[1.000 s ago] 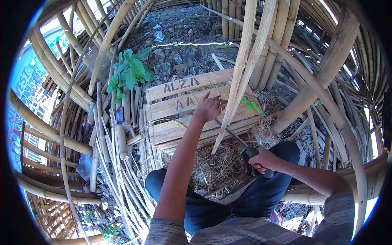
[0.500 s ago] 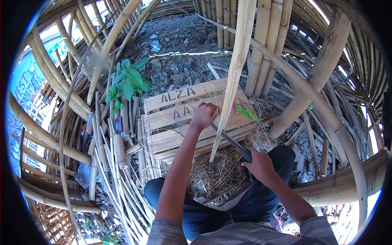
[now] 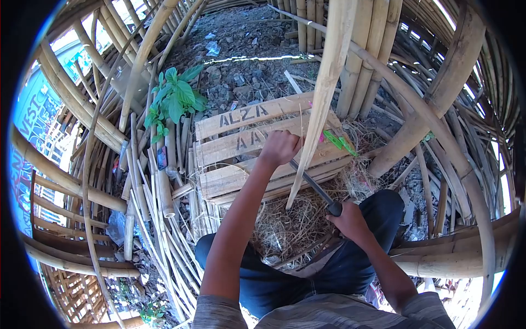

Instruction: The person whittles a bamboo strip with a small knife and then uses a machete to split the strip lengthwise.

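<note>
My right hand (image 3: 349,220) is closed around the dark handle of a long-bladed knife (image 3: 316,187). The blade slants up and left, crossing by a split bamboo strip (image 3: 323,98) and reaching close to my left hand (image 3: 281,147). That left hand is a fist above a slatted wooden crate (image 3: 230,183) lettered "ALZA". A very thin strand runs beside its knuckles; what the fingers hold is hidden. The bamboo strip stands tilted, its pointed lower end in front of the crate.
Dry shavings (image 3: 279,233) lie between my knees. Bright green clips (image 3: 339,143) rest on the crate's right side. Split bamboo lengths (image 3: 175,263) are piled at left, near a leafy plant (image 3: 176,98). Thick bamboo poles (image 3: 402,145) cross at right.
The view has shifted slightly, so the crate appears higher. Relative to the crate, my right hand with the knife has come a little nearer my lap. Both fists stay closed.
</note>
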Motion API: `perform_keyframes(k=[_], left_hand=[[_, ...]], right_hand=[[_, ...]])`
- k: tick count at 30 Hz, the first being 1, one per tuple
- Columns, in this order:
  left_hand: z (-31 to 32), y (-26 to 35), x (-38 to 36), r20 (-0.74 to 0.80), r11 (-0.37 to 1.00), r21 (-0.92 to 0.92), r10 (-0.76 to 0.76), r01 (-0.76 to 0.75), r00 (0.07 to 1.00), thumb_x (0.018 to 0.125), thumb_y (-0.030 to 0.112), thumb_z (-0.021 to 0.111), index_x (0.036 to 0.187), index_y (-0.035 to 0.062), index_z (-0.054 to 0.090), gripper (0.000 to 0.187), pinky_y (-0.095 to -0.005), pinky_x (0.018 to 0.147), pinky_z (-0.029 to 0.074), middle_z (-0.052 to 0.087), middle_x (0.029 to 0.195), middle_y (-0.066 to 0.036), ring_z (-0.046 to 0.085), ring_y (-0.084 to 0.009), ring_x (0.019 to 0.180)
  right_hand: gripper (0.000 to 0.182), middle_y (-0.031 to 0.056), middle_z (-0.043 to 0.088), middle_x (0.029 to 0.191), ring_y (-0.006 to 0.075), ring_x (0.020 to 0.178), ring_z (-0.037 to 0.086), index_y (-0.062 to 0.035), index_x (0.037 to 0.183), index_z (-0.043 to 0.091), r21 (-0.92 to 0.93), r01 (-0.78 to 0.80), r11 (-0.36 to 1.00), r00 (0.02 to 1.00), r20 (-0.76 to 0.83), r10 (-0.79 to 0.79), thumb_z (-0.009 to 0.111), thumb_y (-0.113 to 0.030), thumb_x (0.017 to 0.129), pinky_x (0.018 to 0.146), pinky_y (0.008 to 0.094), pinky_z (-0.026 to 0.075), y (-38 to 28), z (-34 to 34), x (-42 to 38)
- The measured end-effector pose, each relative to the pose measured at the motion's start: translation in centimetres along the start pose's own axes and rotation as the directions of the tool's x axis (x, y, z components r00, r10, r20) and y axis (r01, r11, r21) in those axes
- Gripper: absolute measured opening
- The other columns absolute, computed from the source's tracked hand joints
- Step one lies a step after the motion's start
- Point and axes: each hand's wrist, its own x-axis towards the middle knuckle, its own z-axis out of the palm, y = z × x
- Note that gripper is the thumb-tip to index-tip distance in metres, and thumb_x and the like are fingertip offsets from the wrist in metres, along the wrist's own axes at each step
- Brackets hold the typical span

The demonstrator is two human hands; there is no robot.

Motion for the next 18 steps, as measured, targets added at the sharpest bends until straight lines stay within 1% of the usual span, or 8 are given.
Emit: perform_keyframes(k=[3, 4, 7, 11, 12, 14, 16, 18], left_hand=[[1.9, 0.3, 0.2, -0.429, 0.975, 0.090, 0.224, -0.205, 0.875, 0.084, 0.025, 0.059, 0.057, 0.0069, 0.053, 0.033, -0.0430, 0.052, 0.046, 0.051, 0.055, -0.011, 0.055, -0.0320, 0.053], [2.0, 0.1, 0.5, -0.431, 0.974, 0.088, 0.226, -0.209, 0.874, 0.084, 0.025, 0.059, 0.057, 0.0069, 0.053, 0.033, -0.0430, 0.052, 0.046, 0.051, 0.055, -0.011, 0.055, -0.0320, 0.053], [2.2, -0.9, 0.7, -0.210, 0.976, 0.013, 0.216, -0.218, 0.954, 0.081, 0.024, 0.061, 0.060, 0.0076, 0.054, 0.027, -0.0427, 0.052, 0.044, 0.050, 0.056, -0.010, 0.053, -0.0313, 0.053], [2.6, -1.4, 0.3, -0.358, 0.971, 0.042, 0.234, -0.235, 0.904, 0.081, 0.022, 0.060, 0.060, 0.0073, 0.057, 0.026, -0.0442, 0.053, 0.045, 0.053, 0.058, -0.012, 0.055, -0.0328, 0.054], [2.4, -1.2, 0.1, -0.363, 0.969, 0.043, 0.244, -0.245, 0.899, 0.081, 0.022, 0.060, 0.060, 0.0073, 0.057, 0.026, -0.0442, 0.053, 0.045, 0.053, 0.058, -0.012, 0.055, -0.0328, 0.054], [1.5, -1.3, 0.3, -0.150, 0.994, 0.007, 0.112, -0.112, 0.982, 0.082, 0.024, 0.058, 0.062, 0.0067, 0.059, 0.026, -0.0439, 0.056, 0.045, 0.055, 0.058, -0.013, 0.056, -0.0340, 0.056], [-0.1, -1.6, -0.1, -0.124, 0.995, -0.014, 0.093, -0.095, 0.988, 0.085, 0.025, 0.054, 0.065, 0.0059, 0.061, 0.028, -0.0446, 0.057, 0.046, 0.057, 0.060, -0.015, 0.057, -0.0347, 0.058], [-1.4, -1.8, -0.9, -0.004, 0.982, -0.161, 0.099, -0.099, 0.995, 0.087, 0.026, 0.050, 0.067, 0.0053, 0.062, 0.031, -0.0456, 0.058, 0.046, 0.057, 0.060, -0.017, 0.058, -0.0352, 0.061]], right_hand=[[0.023, 0.0212, 0.060, 0.063, 0.0353, 0.064, 0.063, 0.0058, 0.073, 0.059, 0.120, -0.055, 0.991, 0.993, 0.112, 0.042, 0.071, -0.014, 0.070, 0.061, 0.0418, 0.049, 0.5, -1.1, 0.4], [0.021, 0.0198, 0.059, 0.061, 0.0319, 0.058, 0.063, 0.0073, 0.072, 0.057, 0.161, -0.137, 0.977, 0.974, 0.200, 0.104, 0.069, -0.010, 0.070, 0.057, 0.0403, 0.049, 0.6, -1.5, 0.7], [0.021, 0.0157, 0.057, 0.057, 0.0232, 0.048, 0.059, 0.0076, 0.066, 0.054, 0.288, -0.296, 0.911, 0.929, 0.310, 0.204, 0.068, -0.008, 0.068, 0.048, 0.0364, 0.047, 0.6, -1.5, 1.3], [0.021, 0.0123, 0.057, 0.055, 0.0180, 0.044, 0.057, 0.0060, 0.062, 0.052, 0.381, -0.315, 0.869, 0.912, 0.376, 0.166, 0.067, -0.008, 0.068, 0.041, 0.0324, 0.044, 0.6, -1.6, 2.0], [0.021, 0.0138, 0.057, 0.055, 0.0208, 0.046, 0.058, 0.0064, 0.064, 0.053, 0.317, -0.273, 0.908, 0.923, 0.352, 0.154, 0.068, -0.008, 0.068, 0.044, 0.0341, 0.045, 0.7, -1.4, 2.0], [0.021, 0.0154, 0.057, 0.055, 0.0237, 0.048, 0.060, 0.0067, 0.065, 0.054, 0.253, -0.203, 0.946, 0.946, 0.301, 0.122, 0.068, -0.009, 0.068, 0.046, 0.0357, 0.046, 0.5, -1.8, 2.4], [0.024, 0.0183, 0.058, 0.056, 0.0303, 0.055, 0.061, 0.0055, 0.068, 0.057, 0.090, -0.036, 0.995, 0.981, 0.192, 0.018, 0.071, -0.014, 0.068, 0.054, 0.0391, 0.048, 0.4, -1.2, 2.2], [0.027, 0.0181, 0.060, 0.060, 0.0316, 0.059, 0.062, 0.0033, 0.073, 0.057, 0.050, 0.049, 0.998, 0.995, 0.090, -0.053, 0.073, -0.018, 0.068, 0.057, 0.0407, 0.049, 0.6, -1.3, 2.1]])
